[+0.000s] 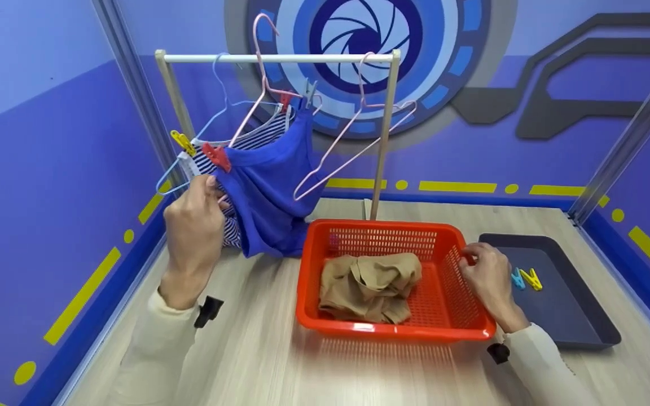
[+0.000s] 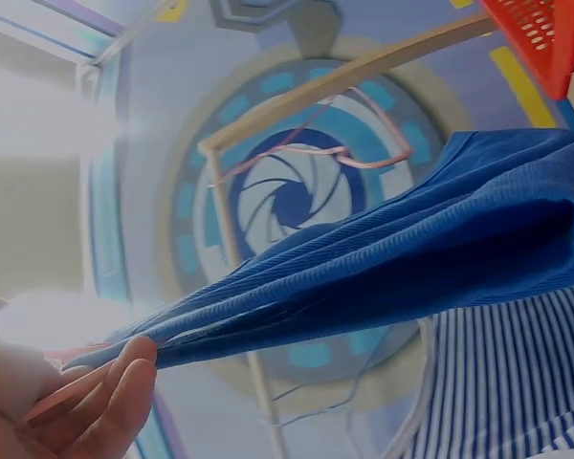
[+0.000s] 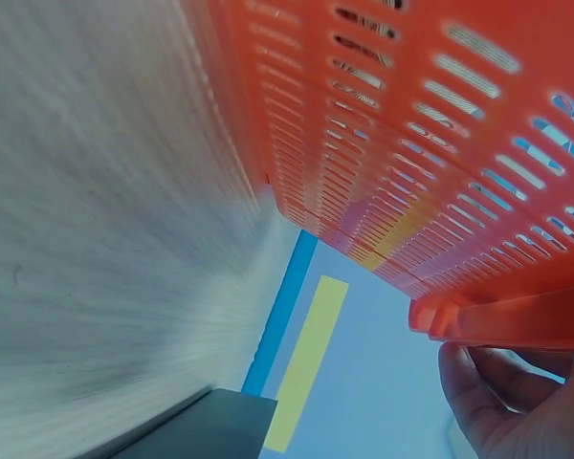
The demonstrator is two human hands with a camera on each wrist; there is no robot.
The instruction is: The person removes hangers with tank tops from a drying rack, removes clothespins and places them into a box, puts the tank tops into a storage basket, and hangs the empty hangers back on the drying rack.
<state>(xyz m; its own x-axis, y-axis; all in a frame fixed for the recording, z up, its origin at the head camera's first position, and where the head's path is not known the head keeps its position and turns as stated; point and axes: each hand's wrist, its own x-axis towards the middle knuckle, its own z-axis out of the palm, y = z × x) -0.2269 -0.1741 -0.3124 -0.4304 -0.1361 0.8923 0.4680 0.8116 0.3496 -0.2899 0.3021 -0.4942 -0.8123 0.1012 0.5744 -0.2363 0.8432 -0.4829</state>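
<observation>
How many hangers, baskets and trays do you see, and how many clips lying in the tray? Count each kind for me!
Thin pink hangers: 2
Thin light-blue hanger: 1
Red rectangular plastic basket: 1
Dark grey rectangular tray: 1
Blue clip in the tray: 1
Yellow clip in the tray: 1
Total: 7

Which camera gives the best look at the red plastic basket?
The head view: nearly the whole red, slotted plastic basket shows, with crumpled tan cloth inside. The left wrist view catches only a small part; the right wrist view shows slotted sides close up.
</observation>
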